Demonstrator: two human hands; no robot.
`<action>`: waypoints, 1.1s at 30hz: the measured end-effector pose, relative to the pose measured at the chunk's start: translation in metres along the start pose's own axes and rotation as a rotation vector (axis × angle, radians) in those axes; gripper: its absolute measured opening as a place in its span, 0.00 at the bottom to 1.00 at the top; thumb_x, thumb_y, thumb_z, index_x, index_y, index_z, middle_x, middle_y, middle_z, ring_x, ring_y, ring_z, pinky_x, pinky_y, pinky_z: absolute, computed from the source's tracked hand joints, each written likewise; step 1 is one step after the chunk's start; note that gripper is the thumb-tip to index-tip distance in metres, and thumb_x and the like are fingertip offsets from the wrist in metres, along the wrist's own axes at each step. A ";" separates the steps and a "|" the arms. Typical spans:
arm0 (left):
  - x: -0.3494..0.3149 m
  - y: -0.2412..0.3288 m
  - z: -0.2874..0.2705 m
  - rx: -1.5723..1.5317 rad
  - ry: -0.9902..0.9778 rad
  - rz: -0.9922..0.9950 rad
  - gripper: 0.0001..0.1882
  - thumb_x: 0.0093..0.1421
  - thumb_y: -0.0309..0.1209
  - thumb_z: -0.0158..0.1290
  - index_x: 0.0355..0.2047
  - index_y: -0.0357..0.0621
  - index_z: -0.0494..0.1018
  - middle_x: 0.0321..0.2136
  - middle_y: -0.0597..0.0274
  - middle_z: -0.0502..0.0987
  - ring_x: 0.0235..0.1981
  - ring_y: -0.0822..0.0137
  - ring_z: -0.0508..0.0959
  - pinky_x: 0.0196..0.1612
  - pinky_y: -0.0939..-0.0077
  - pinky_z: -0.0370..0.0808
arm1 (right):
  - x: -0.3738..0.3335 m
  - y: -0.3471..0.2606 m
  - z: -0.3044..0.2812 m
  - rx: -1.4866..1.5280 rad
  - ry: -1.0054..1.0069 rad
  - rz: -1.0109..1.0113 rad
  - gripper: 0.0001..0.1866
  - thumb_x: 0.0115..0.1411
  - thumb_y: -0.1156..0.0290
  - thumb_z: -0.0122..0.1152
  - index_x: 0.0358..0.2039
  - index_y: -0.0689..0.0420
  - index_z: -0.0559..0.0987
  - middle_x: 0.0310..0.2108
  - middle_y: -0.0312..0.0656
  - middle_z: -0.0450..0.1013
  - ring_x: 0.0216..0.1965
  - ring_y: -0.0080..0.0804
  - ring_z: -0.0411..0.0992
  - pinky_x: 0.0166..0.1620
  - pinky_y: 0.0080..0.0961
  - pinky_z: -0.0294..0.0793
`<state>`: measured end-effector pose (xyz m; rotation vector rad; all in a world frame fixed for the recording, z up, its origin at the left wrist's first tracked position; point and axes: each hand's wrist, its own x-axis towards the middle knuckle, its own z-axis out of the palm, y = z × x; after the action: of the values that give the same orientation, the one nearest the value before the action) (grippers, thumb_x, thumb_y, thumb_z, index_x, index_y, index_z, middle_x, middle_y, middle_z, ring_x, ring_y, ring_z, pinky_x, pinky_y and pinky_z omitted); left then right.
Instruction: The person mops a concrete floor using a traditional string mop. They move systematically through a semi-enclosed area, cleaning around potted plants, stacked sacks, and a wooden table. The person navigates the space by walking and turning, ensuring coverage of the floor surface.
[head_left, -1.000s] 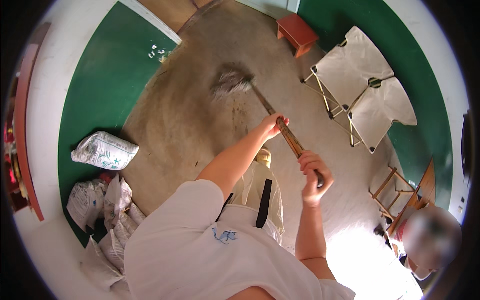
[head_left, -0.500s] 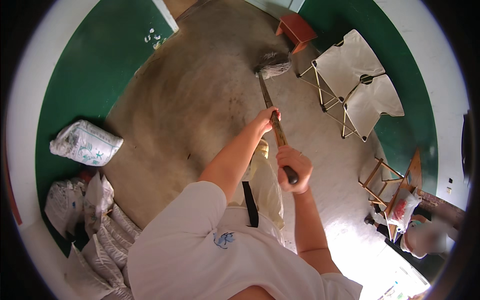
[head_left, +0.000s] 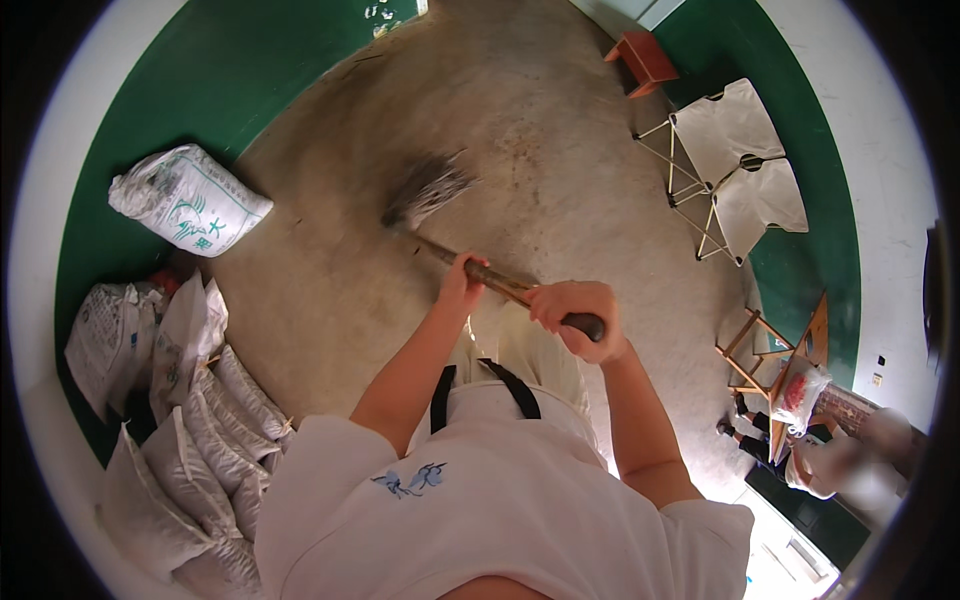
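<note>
Mop (head_left: 435, 188) is gripped w/ both hands, its head apparently set down on the concrete floor (head_left: 330, 320), ahead & slightly left; strands are fanned up & to the right, a bit blurred. L hand (head_left: 462, 281) is wrapped snugly round the shaft (head_left: 430, 247) partway down, prob. so that the head can be steered from there. R hand (head_left: 585, 310) is closed over the upper end, w/ the dark tip (head_left: 583, 325) left poking out past the fist, presumably for leverage. By the gap betw. the 2 grips, the shaft is held slanted & steady, it seems.

White sacks (head_left: 215, 410) are piled along the left, near the green wall (head_left: 200, 100), prob. to be kept out of the way; a plump sack (head_left: 190, 200) is laid apart, just beyond the pile. On the right, 2 pale folding seats (head_left: 735, 130) are stood side by side near the wall, w/ a red stool (head_left: 648, 65) placed farther off, poss. for the same reason. Nearer, a plastic bag (head_left: 800, 390) w/ sth. red inside is seen by a wooden board (head_left: 817, 330); another person (head_left: 825, 460) is partly shown beside it.
</note>
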<state>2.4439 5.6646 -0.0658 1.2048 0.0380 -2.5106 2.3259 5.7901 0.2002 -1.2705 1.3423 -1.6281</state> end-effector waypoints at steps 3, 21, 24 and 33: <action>-0.024 0.027 -0.058 -0.081 0.068 0.079 0.05 0.54 0.27 0.48 0.25 0.39 0.66 0.24 0.56 0.71 0.30 0.61 0.72 0.37 0.70 0.72 | 0.002 0.032 0.027 0.223 -0.030 0.091 0.04 0.36 0.78 0.49 0.15 0.64 0.71 0.17 0.42 0.68 0.21 0.32 0.68 0.43 0.31 0.72; -0.049 -0.111 -0.128 0.225 0.229 -0.102 0.06 0.58 0.26 0.44 0.24 0.41 0.62 0.20 0.63 0.64 0.23 0.69 0.69 0.32 0.74 0.74 | -0.206 0.053 -0.030 0.469 0.510 0.372 0.07 0.49 0.78 0.48 0.22 0.69 0.73 0.22 0.43 0.71 0.25 0.26 0.66 0.32 0.21 0.66; -0.035 -0.166 -0.097 0.308 0.083 -0.140 0.07 0.58 0.25 0.43 0.23 0.40 0.62 0.20 0.61 0.65 0.25 0.67 0.70 0.34 0.70 0.75 | -0.261 0.022 -0.059 0.428 0.618 0.190 0.06 0.48 0.80 0.46 0.20 0.69 0.71 0.21 0.44 0.70 0.24 0.29 0.65 0.32 0.23 0.66; -0.028 -0.319 0.027 0.464 -0.195 -0.307 0.06 0.55 0.24 0.46 0.23 0.35 0.64 0.21 0.53 0.69 0.28 0.58 0.74 0.38 0.68 0.74 | -0.330 -0.062 -0.081 0.015 0.957 -0.113 0.04 0.43 0.83 0.42 0.14 0.67 0.65 0.17 0.45 0.65 0.23 0.33 0.64 0.31 0.30 0.67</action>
<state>2.3360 5.9672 -0.0677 1.1785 -0.4657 -3.0070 2.3551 6.1333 0.1726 -0.5235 1.7824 -2.4629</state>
